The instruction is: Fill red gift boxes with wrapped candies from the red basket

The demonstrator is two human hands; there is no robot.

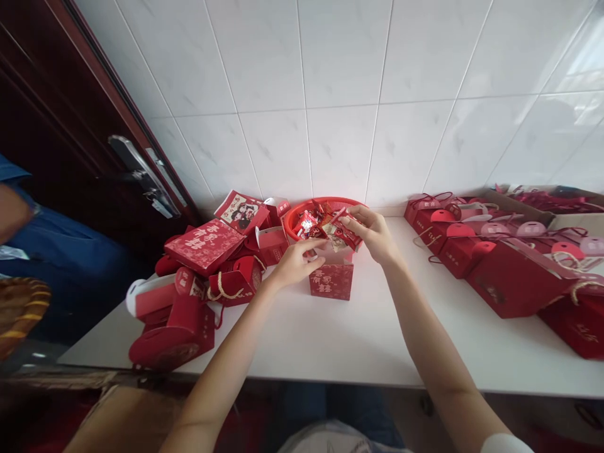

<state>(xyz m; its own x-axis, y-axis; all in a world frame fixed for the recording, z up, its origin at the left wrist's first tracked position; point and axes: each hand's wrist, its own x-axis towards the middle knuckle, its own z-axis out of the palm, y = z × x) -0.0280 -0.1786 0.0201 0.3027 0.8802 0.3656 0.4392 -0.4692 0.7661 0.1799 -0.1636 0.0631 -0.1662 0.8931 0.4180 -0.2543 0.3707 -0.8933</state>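
Observation:
A small red gift box (331, 281) with gold Chinese lettering stands upright on the table, its top open. My left hand (296, 264) is at the box's upper left edge, thumb and fingers on either side of the rim; its exact grip is partly hidden. Above the box's right side, my right hand (372, 234) pinches red-wrapped candy packets (346, 231). Right behind the box sits a round orange-red plastic basket (293, 214) holding several wrapped candies (309, 225).
Red gift boxes (205, 245) lie heaped at the left. More boxes with rope handles (514, 274) stand in rows at the right, before an open carton (573, 221). A tiled wall (340, 151) backs the table (330, 352). At far left, a person in blue (61, 233) stands by a door (61, 107).

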